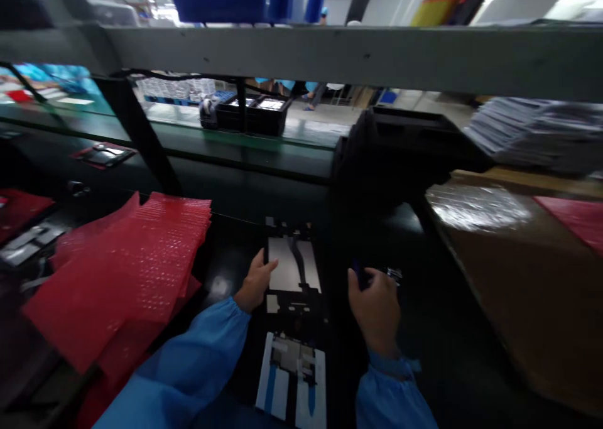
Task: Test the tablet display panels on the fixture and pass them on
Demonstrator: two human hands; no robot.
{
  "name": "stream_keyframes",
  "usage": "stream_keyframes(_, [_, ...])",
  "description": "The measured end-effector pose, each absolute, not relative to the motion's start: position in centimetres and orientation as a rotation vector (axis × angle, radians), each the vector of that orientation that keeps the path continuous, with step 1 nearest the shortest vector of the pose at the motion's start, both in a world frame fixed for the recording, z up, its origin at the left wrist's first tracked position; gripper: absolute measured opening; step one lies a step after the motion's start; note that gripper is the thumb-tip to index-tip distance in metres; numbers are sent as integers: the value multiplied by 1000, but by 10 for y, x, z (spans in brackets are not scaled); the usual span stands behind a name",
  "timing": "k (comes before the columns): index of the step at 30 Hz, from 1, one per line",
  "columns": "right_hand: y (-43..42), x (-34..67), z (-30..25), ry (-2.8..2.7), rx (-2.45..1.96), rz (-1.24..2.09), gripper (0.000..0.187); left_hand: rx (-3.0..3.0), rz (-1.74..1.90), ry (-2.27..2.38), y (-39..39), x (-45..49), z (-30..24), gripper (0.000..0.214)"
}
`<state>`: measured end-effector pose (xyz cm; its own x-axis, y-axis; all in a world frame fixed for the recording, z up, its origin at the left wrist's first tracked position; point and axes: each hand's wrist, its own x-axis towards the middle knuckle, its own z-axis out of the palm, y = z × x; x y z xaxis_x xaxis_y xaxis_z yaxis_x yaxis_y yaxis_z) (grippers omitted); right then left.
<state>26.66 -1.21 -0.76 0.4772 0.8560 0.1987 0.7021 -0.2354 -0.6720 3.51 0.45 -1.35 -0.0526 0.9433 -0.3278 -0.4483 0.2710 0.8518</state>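
Observation:
My left hand (257, 281) is closed on the left edge of a flat electronic device panel (282, 266), thumb on top. The panel has a silver plate, a dark ribbon cable running down it and a black frame. To its right, my right hand (377, 306) is closed around a small dark purple object (360, 275), perhaps a tool; most of it is hidden by the fingers. A small shiny metal piece (394, 274) shows just beyond that hand. Nearer to me lies a second opened device (294, 375) with white panels, blue strips and exposed parts.
Red bubble-wrap bags (127, 272) are piled on the left. Black trays (405, 146) stand at the back right, beside a brown board (522, 303). A grey beam (301, 55) crosses above the bench, with a slanted dark post (136, 134) at left.

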Motion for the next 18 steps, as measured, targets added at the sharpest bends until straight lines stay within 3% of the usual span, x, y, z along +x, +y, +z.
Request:
stream_keyframes(6, [-16,241,-12,-1099,-1770,1154,66,975,1006,1110,-33,30,22,53])
stream_keyframes(10, [-21,231,0,-949,-1880,1173,70,1666,814,1538,-62,-34,73,71])
stream_keyframes(13, [-22,228,11,-888,-1934,1205,69,1822,693,2150,-56,-106,110,46])
stream_keyframes(16, [-20,224,13,-834,-1947,1275,75,1661,415,2671,-32,-171,131,48])
stream_keyframes(18, [-18,223,12,-839,-1954,1294,80,1486,329,2717,-17,-200,134,42])
